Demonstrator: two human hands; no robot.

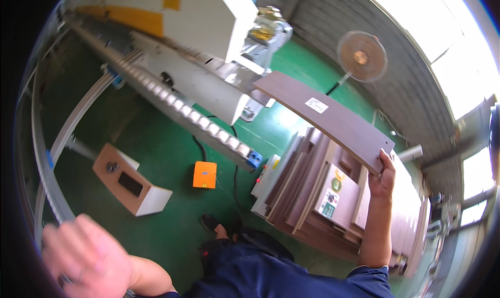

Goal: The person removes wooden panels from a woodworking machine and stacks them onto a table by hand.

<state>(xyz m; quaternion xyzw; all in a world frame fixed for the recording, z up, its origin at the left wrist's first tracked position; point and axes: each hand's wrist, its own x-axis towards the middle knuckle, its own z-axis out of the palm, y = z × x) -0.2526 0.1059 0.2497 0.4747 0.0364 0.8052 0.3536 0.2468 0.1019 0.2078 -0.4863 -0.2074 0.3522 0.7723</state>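
My right hand (383, 177) grips the near right end of a long, narrow brown board (333, 122), thumb on its upper face. A white label is stuck to that face, and a small hole shows near the held end. The board slants up and away to the left, its far end close to the machine, over a stack of similar panels (291, 188). My left hand (86, 256) is raised at the lower left, near a curved metal rail (44, 162). Motion smears its fingers, so I cannot tell whether it is closed on anything.
A large white machine (203, 17) with a roller rail (182, 108) reaches across the upper left. On the green floor stand an orange box (204, 174) and a wood-and-white box (127, 181). Cables run beside the orange box. A pedestal fan (362, 57) stands by the wall.
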